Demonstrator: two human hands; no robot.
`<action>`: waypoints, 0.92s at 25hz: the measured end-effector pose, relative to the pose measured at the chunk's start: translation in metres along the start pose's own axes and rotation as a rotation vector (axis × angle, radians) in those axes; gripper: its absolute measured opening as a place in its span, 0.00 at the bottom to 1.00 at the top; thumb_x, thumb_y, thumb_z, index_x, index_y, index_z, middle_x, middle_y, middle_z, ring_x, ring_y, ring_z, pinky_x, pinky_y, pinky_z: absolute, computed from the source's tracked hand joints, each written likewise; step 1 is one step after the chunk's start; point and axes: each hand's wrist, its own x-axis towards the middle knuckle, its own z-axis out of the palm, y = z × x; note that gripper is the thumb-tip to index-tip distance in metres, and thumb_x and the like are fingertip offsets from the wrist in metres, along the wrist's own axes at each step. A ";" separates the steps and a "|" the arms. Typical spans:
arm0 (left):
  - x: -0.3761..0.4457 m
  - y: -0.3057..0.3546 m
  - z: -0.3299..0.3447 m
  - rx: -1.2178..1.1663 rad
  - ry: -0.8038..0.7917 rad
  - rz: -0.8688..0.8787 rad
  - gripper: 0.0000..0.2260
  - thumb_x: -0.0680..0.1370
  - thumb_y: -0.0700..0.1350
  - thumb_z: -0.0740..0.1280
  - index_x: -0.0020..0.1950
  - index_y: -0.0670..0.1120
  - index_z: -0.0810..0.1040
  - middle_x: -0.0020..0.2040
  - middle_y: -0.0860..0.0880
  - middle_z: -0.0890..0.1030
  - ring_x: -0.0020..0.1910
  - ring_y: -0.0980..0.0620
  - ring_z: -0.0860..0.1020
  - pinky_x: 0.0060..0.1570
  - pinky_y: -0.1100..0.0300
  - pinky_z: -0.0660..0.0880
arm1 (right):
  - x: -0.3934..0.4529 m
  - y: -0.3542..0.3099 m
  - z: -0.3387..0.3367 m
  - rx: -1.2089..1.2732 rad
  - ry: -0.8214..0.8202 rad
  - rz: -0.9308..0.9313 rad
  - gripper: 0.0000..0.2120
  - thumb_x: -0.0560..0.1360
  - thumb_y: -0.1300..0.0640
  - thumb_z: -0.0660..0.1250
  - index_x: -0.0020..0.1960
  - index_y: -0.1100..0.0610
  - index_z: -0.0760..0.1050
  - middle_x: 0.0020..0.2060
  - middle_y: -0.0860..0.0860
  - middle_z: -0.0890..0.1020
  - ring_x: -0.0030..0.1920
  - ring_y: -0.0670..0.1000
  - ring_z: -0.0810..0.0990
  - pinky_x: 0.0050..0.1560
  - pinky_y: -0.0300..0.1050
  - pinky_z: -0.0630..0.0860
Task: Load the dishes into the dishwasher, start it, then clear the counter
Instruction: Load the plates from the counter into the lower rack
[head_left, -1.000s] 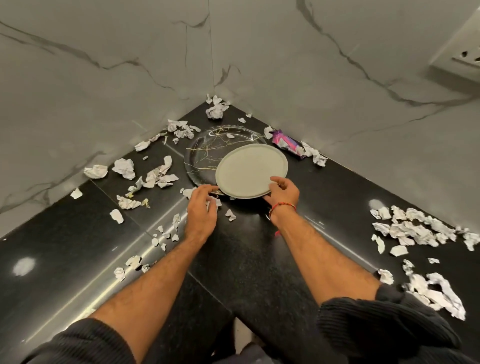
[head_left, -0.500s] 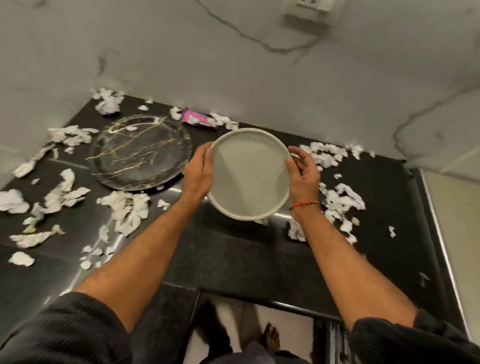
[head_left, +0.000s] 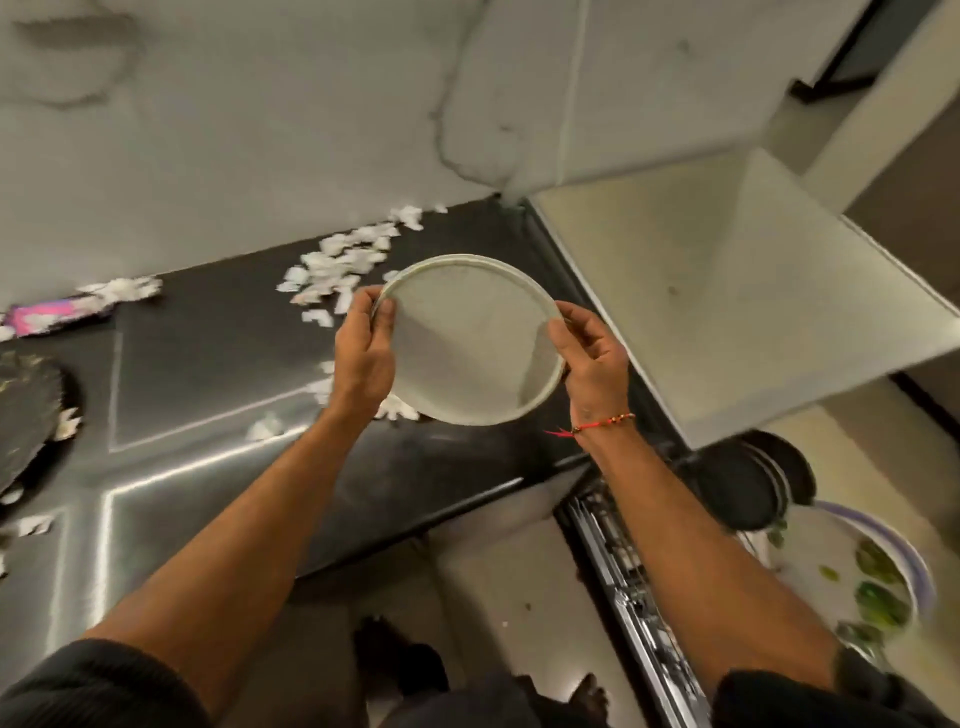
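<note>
A pale grey round plate (head_left: 470, 343) is held in the air above the right end of the black counter (head_left: 208, 374), tilted toward me. My left hand (head_left: 363, 353) grips its left rim and my right hand (head_left: 589, 358) grips its right rim. Below right, the pulled-out dishwasher rack (head_left: 639, 603) shows dark round dishes (head_left: 743, 488) standing in it and a white plate with green patterns (head_left: 857, 571). A black plate with gold veins (head_left: 26, 410) lies on the counter at the far left edge.
Torn white paper scraps (head_left: 337, 265) are scattered over the counter, with a pink wrapper (head_left: 57, 317) at the back left. A pale worktop (head_left: 727, 291) adjoins the counter on the right. Marble wall behind. My feet stand on the floor below.
Both hands lifted the grey plate off the black plate and carried it rightward along the counter toward the dishwasher rack. The view swung right with it.
</note>
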 end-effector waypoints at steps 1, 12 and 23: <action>-0.008 0.011 0.033 0.013 -0.051 0.020 0.06 0.85 0.49 0.59 0.55 0.50 0.74 0.45 0.55 0.76 0.43 0.59 0.72 0.46 0.57 0.71 | -0.003 -0.003 -0.036 -0.004 0.051 0.006 0.09 0.72 0.61 0.72 0.51 0.51 0.82 0.45 0.46 0.85 0.47 0.47 0.81 0.52 0.43 0.77; -0.102 0.111 0.309 0.222 -0.692 0.285 0.10 0.79 0.45 0.71 0.60 0.45 0.83 0.51 0.52 0.83 0.46 0.54 0.79 0.45 0.71 0.74 | -0.086 -0.023 -0.345 -0.192 0.554 0.130 0.13 0.76 0.68 0.69 0.55 0.53 0.79 0.47 0.49 0.84 0.46 0.44 0.81 0.48 0.41 0.80; -0.162 0.112 0.493 0.306 -1.101 0.366 0.07 0.81 0.41 0.67 0.57 0.50 0.80 0.51 0.52 0.83 0.49 0.53 0.80 0.47 0.60 0.80 | -0.121 -0.002 -0.491 -0.541 0.867 0.216 0.12 0.76 0.61 0.70 0.56 0.49 0.82 0.47 0.46 0.84 0.51 0.53 0.83 0.57 0.54 0.81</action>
